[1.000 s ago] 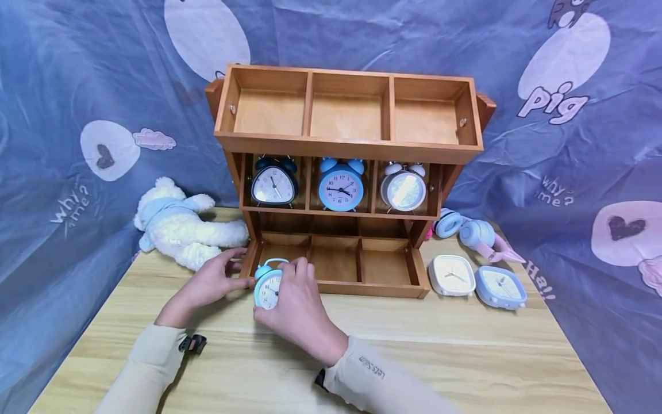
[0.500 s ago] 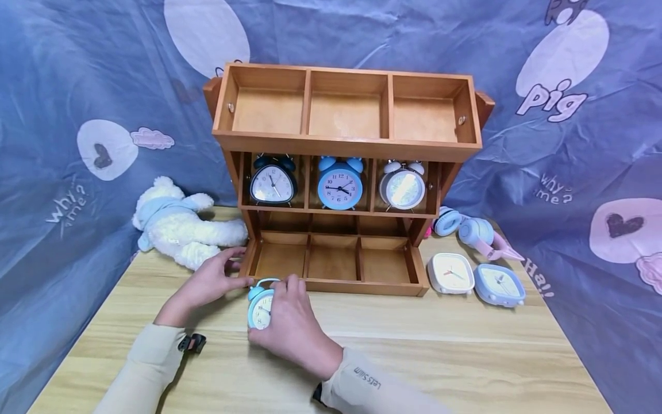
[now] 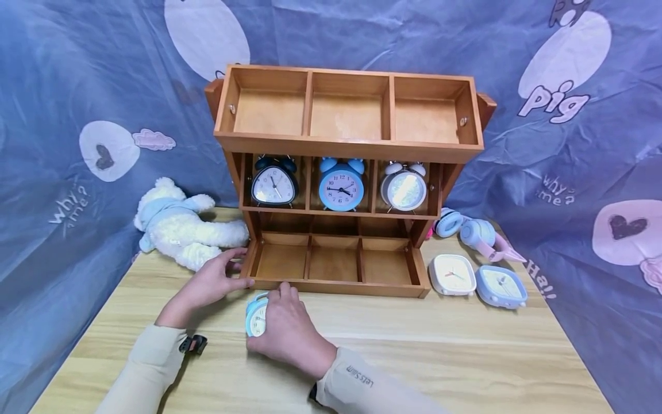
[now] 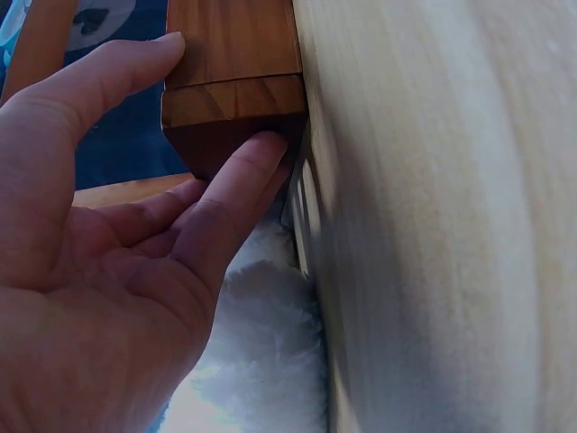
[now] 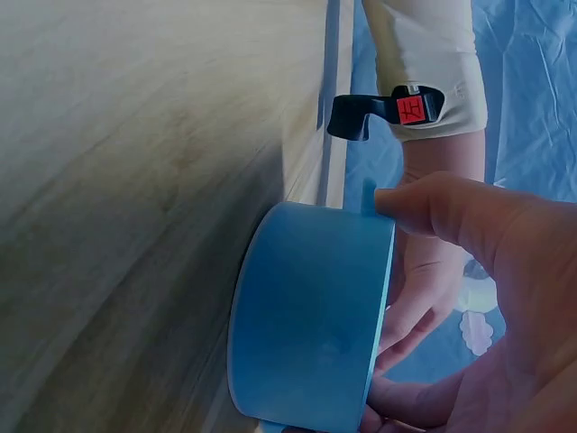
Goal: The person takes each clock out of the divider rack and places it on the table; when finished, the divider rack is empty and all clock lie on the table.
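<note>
My right hand (image 3: 289,330) grips a light blue alarm clock (image 3: 256,320) low over the table, in front of the shelf's left end. The clock's pale face tilts upward in the head view, and my fingers hide its right part. In the right wrist view the clock's rounded blue side (image 5: 311,316) shows, its back close to or on the wood; I cannot tell which. With my left hand (image 3: 209,282) I hold the front left corner of the wooden shelf (image 3: 341,288). The left wrist view shows thumb and fingers around that corner (image 4: 234,99).
A dark alarm clock (image 3: 274,185), a blue one (image 3: 341,188) and a white one (image 3: 404,190) stand in the middle tier. Two square clocks, white (image 3: 452,275) and blue (image 3: 500,286), lie at right near headphones (image 3: 477,234). A white plush toy (image 3: 188,230) lies at left.
My right hand has brought the light blue clock toward me and down from the shelf's front edge, and its face has tipped back. The left hand has stayed at the corner.
</note>
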`<state>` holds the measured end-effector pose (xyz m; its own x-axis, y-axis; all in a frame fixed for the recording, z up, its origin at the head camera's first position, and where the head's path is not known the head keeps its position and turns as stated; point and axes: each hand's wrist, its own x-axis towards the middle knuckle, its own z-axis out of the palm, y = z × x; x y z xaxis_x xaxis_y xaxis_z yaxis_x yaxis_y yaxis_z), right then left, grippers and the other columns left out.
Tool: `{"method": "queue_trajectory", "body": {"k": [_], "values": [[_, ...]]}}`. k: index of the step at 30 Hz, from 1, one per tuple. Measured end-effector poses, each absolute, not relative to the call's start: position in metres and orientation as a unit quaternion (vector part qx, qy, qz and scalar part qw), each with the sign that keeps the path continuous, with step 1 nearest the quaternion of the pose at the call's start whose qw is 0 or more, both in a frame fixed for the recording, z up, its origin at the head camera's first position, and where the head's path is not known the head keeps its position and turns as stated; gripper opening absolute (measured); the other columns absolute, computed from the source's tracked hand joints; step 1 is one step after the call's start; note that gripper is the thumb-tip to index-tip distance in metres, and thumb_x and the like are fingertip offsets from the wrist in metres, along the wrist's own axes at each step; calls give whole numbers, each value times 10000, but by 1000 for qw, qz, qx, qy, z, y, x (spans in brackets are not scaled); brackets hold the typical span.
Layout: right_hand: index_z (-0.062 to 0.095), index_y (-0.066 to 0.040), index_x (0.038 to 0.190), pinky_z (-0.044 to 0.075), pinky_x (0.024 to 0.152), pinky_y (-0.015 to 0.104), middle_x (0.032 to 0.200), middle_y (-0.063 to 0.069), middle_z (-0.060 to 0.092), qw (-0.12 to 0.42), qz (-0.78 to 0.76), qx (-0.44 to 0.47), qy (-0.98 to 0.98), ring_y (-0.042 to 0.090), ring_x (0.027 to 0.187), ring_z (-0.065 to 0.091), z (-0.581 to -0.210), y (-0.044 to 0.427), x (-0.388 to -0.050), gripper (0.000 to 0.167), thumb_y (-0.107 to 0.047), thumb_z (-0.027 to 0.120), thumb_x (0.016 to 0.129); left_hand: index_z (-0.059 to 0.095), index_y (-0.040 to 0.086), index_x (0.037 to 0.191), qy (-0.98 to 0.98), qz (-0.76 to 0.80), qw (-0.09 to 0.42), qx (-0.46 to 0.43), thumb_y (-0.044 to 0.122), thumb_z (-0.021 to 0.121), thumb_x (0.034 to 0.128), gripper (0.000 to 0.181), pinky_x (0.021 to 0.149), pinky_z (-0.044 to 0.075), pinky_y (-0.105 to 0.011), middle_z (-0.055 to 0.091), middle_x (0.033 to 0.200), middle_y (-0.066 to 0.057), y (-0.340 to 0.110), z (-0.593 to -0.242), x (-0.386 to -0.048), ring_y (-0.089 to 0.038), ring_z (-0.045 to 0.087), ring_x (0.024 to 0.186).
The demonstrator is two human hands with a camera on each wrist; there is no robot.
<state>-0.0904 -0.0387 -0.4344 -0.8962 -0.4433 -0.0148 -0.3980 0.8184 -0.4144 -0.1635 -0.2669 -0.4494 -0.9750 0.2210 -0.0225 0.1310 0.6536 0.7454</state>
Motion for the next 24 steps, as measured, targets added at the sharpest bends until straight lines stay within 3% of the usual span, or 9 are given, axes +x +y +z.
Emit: {"method": "queue_trajectory", "body": {"k": [10, 18, 24], "values": [[673, -1, 1294, 545, 866, 271, 1191, 59, 564, 49, -194, -217, 955, 199, 1073, 504, -437, -41, -92, 825, -487, 987, 706, 443, -80, 1636, 904, 411, 63, 96, 274, 894, 972, 878, 1070, 623, -569, 698, 1457, -328, -265, -450, -164, -465, 710, 1324], [668, 3, 1332, 559, 896, 277, 1197, 60, 561, 57, -190, -211, 957, 203, 1081, 517, -435, -42, -92, 872, -531, 992, 724, 434, -59, 1652, 909, 403, 65, 89, 307, 888, 978, 891, 1031, 628, -484, 715, 1446, -305, -268, -454, -167, -454, 709, 1335], [643, 15, 1388, 587, 933, 295, 1264, 92, 581, 70, -182, -211, 958, 214, 1105, 537, -435, -41, -93, 928, -595, 972, 770, 422, -65, 1657, 907, 406, 68, 90, 315, 882, 984, 899, 1074, 625, -569, 697, 1469, -317, -267, -452, -166, -468, 695, 1356]]}}
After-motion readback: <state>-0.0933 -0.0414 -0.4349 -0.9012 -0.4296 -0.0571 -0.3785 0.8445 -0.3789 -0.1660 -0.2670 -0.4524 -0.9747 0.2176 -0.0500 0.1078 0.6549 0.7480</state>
